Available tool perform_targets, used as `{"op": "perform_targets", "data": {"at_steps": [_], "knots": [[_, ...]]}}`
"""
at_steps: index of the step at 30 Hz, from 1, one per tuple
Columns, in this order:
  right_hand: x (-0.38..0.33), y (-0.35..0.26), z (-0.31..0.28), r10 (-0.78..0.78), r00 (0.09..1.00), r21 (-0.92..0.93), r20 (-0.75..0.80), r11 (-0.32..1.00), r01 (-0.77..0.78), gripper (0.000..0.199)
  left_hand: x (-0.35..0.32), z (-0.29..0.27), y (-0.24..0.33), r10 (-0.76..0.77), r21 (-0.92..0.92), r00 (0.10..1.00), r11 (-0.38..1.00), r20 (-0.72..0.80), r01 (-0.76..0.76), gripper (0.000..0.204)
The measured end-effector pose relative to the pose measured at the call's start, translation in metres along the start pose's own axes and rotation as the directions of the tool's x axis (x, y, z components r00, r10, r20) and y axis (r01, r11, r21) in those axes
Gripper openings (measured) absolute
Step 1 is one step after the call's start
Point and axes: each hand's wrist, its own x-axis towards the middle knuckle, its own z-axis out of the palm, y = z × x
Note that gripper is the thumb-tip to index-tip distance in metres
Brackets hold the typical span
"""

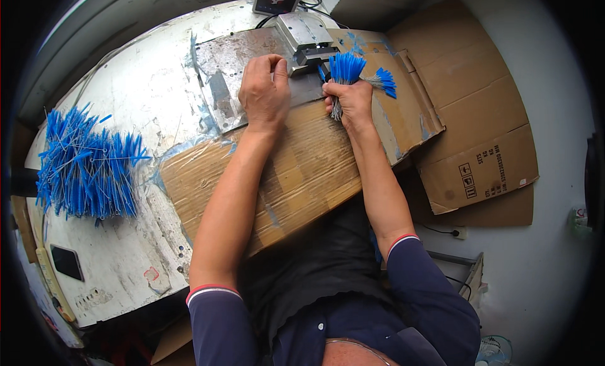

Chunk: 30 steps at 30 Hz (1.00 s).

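Note:
My right hand is closed round a bunch of blue tube brushes with thin wire stems. Their blue ends stand up above the fist and the stems show below it. More blue ends fan out just right of the hand; whether they belong to the same grip is hidden. Beside it, my left hand has its fingers curled in over a metal plate, left of a small metal fixture. Anything in those left fingers is out of sight.
A big pile of blue tube brushes lies on the worn white table at left. Near it are a phone and a power strip. Cardboard covers the front edge; a box stands right. A display stands behind.

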Motion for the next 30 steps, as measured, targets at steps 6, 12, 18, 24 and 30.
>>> {"op": "perform_targets", "data": {"at_steps": [6, 12, 18, 24, 30], "knots": [[0.001, 0.002, -0.001, -0.039, 0.999, 0.012, -0.025, 0.999, 0.039, 0.009, 0.001, 0.002, 0.007, 0.153, 0.188, 0.987, 0.972, -0.047, -0.142, 0.011], [-0.003, 0.007, -0.007, -0.082, 0.997, 0.192, 0.007, 0.978, 0.079, 0.009, -0.006, 0.003, 0.004, 0.142, 0.283, 0.956, 0.935, 0.256, -0.215, 0.012], [-0.011, 0.010, -0.019, -0.026, 1.000, 0.280, 0.012, 0.960, 0.022, 0.011, -0.009, 0.004, 0.002, 0.208, 0.270, 0.937, 0.920, 0.280, -0.285, 0.012], [-0.017, 0.007, -0.030, -0.013, 0.992, 0.214, 0.127, 0.977, -0.015, 0.012, -0.011, 0.007, 0.000, 0.226, 0.341, 0.926, 0.882, 0.302, -0.327, 0.011], [-0.021, 0.003, -0.025, -0.042, 0.994, 0.182, 0.102, 0.983, 0.023, 0.010, -0.009, 0.010, -0.002, 0.227, 0.423, 0.911, 0.829, 0.343, -0.366, 0.007]]}}
